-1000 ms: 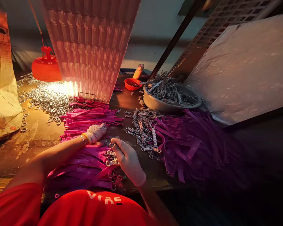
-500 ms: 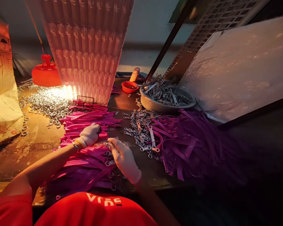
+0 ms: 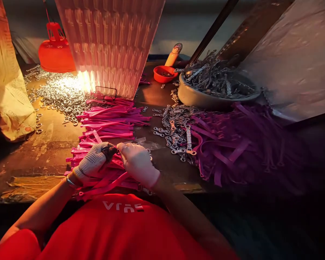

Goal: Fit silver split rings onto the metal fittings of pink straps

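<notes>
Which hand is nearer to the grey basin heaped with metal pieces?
Right. The right hand is in front and to the left of the grey basin; the left hand is farther left.

A workshop: under a red dome-shaped lamp (image 3: 56,54) lie heaped silvery metal rings (image 3: 61,94), and right of it, many flat pink straps (image 3: 111,115).

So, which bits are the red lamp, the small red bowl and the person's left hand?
Red lamp (image 3: 56,56): head view, on the front of its shade.
Small red bowl (image 3: 160,77): head view, on its outer wall.
Left hand (image 3: 93,159): head view, on the back of its dotted glove.
</notes>
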A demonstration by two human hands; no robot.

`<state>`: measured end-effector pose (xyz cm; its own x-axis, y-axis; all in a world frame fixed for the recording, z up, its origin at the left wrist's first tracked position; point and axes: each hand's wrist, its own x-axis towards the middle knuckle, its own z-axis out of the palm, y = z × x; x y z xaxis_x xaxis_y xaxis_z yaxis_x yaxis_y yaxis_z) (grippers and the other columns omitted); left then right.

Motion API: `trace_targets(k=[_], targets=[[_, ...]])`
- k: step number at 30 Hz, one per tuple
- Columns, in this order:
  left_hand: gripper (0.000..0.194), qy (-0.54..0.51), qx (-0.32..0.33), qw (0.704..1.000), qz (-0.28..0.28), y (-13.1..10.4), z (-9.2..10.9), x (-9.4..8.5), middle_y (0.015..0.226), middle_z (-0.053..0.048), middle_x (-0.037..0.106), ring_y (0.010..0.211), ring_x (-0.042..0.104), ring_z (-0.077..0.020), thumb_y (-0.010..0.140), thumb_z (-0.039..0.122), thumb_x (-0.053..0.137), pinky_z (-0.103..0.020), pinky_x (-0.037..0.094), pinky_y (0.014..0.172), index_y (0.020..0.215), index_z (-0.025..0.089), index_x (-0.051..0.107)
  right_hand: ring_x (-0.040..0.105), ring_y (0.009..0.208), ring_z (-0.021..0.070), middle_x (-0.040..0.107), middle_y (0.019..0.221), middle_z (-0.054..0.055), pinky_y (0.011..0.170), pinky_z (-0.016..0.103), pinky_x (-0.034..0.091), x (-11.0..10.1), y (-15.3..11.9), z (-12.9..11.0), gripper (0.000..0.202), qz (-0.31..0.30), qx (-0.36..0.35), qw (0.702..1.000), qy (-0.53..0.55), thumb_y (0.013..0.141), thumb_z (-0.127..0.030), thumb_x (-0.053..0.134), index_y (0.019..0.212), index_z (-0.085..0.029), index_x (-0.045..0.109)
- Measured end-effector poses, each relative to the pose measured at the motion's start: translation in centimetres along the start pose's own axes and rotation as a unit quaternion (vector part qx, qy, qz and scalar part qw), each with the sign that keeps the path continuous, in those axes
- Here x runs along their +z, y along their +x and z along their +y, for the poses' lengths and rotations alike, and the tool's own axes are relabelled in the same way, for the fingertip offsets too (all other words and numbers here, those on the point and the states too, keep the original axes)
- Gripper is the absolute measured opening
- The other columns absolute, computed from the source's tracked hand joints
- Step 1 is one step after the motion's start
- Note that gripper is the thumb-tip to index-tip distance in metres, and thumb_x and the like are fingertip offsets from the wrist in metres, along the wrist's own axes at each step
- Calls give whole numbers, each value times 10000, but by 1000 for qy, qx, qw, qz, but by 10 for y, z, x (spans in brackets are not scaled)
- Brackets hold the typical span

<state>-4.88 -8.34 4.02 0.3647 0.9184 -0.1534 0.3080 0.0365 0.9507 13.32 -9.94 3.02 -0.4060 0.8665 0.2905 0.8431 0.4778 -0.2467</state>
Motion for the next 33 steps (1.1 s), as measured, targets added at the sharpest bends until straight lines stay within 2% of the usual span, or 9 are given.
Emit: trace_targets(k=[3, 7, 10, 14, 18, 21, 26, 29, 33], targets=[[291, 89, 67, 994, -24, 4, -6, 1, 662, -4, 542, 618, 424, -113, 882, 377, 544, -234, 360, 566, 692, 157, 549, 580, 760, 219, 678, 867, 100, 676, 327, 345, 2, -8, 0, 261, -9, -18, 999, -46, 987, -176, 438, 1109, -156, 667], [191, 5, 51, 992, -114, 0, -16, 7, 737, -27, 592, 679, 477, -139, 856, 281, 491, -261, 427, 643, 754, 150, 585, 588, 742, 217, 695, 869, 99, 666, 326, 340, 15, -15, -1, 259, 1, 3, 999, -53, 993, -195, 447, 1125, -150, 665], [91, 24, 64, 994, -83, -8, -24, 14, 761, -26, 624, 684, 501, -145, 793, 196, 515, -269, 449, 670, 792, 154, 596, 624, 773, 217, 718, 886, 91, 698, 315, 379, 21, -20, -3, 250, 3, 26, 1000, -12, 999, -213, 455, 1119, -163, 669], [116, 31, 55, 997, -33, -15, -29, 15, 808, -41, 666, 733, 556, -171, 814, 181, 516, -273, 448, 690, 831, 155, 628, 657, 929, 240, 724, 1055, 119, 812, 321, 442, 9, -24, -5, 293, -7, 42, 998, 40, 968, -217, 497, 1232, -165, 611], [149, 65, 54, 996, 3, -20, -28, 14, 775, -46, 661, 715, 553, -173, 863, 213, 525, -265, 414, 655, 786, 146, 633, 678, 884, 255, 743, 1015, 112, 757, 314, 444, -8, -18, -7, 522, -131, 52, 990, 10, 869, -224, 607, 1377, -149, 512], [191, 95, 61, 994, -3, -22, -30, 19, 799, -50, 680, 731, 567, -177, 896, 233, 505, -264, 418, 664, 824, 135, 652, 668, 753, 244, 734, 833, 98, 642, 304, 373, -11, -14, -7, 300, -198, 65, 977, -46, 876, -214, 565, 1159, -140, 628], [215, 150, 63, 987, -1, -20, -30, 29, 756, -38, 670, 697, 566, -169, 900, 272, 520, -255, 402, 632, 762, 147, 627, 626, 668, 243, 681, 702, 117, 578, 325, 266, -3, -18, -3, 193, -183, 4, 979, -88, 877, -248, 537, 955, -116, 653], [174, 174, 61, 982, -37, -16, -21, 20, 800, -28, 701, 722, 601, -172, 867, 213, 513, -253, 432, 661, 825, 161, 673, 615, 656, 248, 677, 695, 137, 570, 330, 225, 1, -20, -2, 255, -177, -19, 979, -103, 930, -302, 508, 946, -102, 666], [212, 236, 78, 966, -67, -11, -15, -22, 786, -23, 718, 698, 611, -186, 751, 130, 517, -260, 460, 651, 824, 190, 708, 595, 645, 225, 678, 702, 117, 582, 325, 231, -8, -22, 1, 321, -156, -11, 984, -85, 988, -381, 509, 976, -106, 675]])
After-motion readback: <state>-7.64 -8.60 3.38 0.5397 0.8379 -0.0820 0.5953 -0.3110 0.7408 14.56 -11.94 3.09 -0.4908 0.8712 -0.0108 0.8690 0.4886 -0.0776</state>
